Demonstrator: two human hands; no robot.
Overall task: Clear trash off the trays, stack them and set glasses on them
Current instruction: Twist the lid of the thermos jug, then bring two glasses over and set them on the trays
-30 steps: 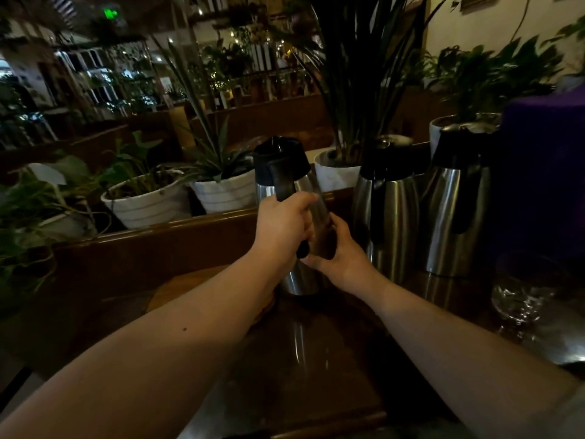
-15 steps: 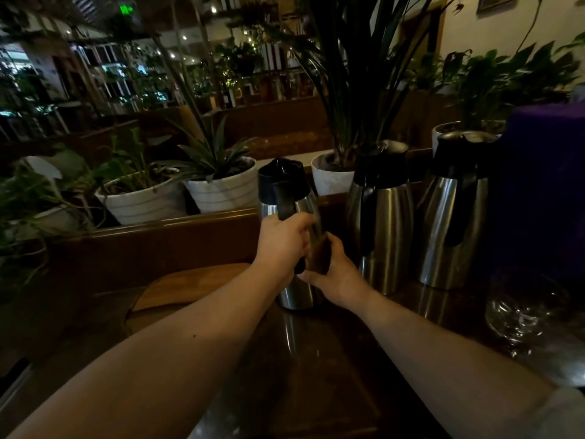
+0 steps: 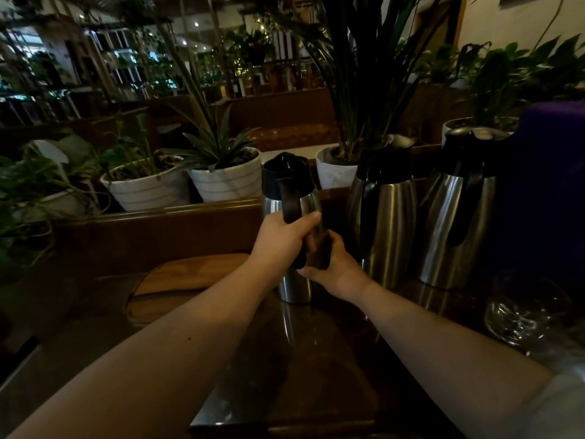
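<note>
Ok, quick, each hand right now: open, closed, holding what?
Left hand: closed around the black handle of the steel carafe.
Right hand: wrapped against the same carafe's body, steadying it.

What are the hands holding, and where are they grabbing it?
The left hand grips the black handle of the leftmost steel jug with a black lid; the right hand presses its lower side.

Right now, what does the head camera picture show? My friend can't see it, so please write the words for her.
Two bare arms reach forward; the left hand grips the black handle of a steel jug while the right hand steadies its side. Two more steel jugs stand to its right on the dark table, with white plant pots behind and a clear glass at far right.
</note>
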